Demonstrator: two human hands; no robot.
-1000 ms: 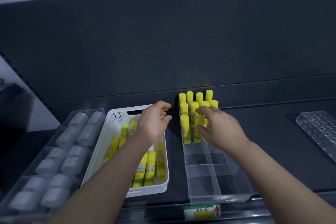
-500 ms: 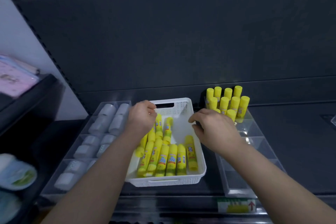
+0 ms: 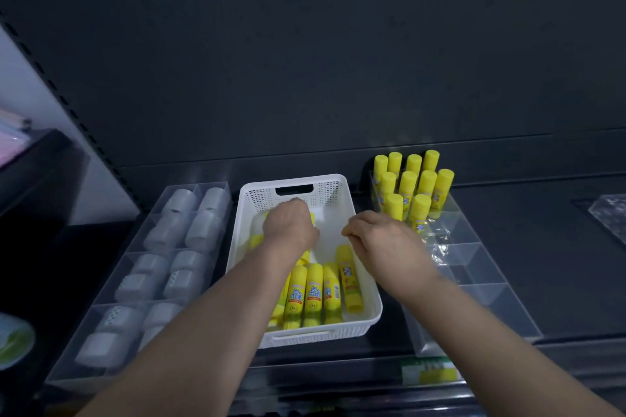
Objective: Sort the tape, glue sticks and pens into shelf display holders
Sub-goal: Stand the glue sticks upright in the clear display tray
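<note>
- The left hand (image 3: 289, 227) is down in the white basket (image 3: 338, 184), knuckles up, with its fingers bent over yellow sticks at the far end. The back of the hand hides the fingertips, so I cannot tell whether it grips one.
- The right hand (image 3: 382, 242) hangs over the basket's right rim. Its fingers are loosely curled and nothing shows in them, though the palm side is hidden.
- Loose glue sticks (image 3: 313, 294) lie side by side at the basket's near end. The left forearm covers some of them.
- More sticks, the upright glue sticks (image 3: 408, 184), stand caps up in a cluster at the back end of the clear divided holder (image 3: 481, 267), just right of the basket. Glare on its walls makes the dividers hard to trace.
- Left of the basket sits a frosted holder (image 3: 200, 184) with pale grey tape pieces (image 3: 179, 205) in its compartments. They blur through the plastic and their shapes are barely readable.
- A shelf label (image 3: 430, 371) at the front edge has print too small to read.
- A clear object (image 3: 609, 218) is cut off by the right edge of the view.
</note>
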